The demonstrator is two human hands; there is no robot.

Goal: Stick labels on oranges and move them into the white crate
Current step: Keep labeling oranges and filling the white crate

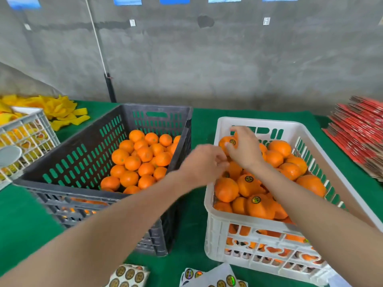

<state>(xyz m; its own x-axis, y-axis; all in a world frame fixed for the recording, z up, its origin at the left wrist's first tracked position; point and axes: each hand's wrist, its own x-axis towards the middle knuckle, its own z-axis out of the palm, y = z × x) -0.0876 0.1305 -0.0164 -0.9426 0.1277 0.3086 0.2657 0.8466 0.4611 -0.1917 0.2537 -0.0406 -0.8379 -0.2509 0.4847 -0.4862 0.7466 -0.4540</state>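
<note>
My right hand (245,149) grips a labelled orange (227,144) above the far left corner of the white crate (209,206). That crate holds several oranges, some with round dark-and-gold labels (256,200). Just left of the held orange, over the gap between the crates, my left hand (204,162) is blurred. Its fingers are loosely curled and nothing shows in them. The dark crate (68,190) on the left holds several unlabelled oranges (145,154). Label sheets (129,274) (216,277) lie at the table's near edge.
A green cloth (24,220) covers the table. A pale crate (27,137) with yellow contents stands at the far left, with yellow foam nets (62,112) behind it. A stack of red flat cartons (360,137) lies at the right. A grey wall is behind.
</note>
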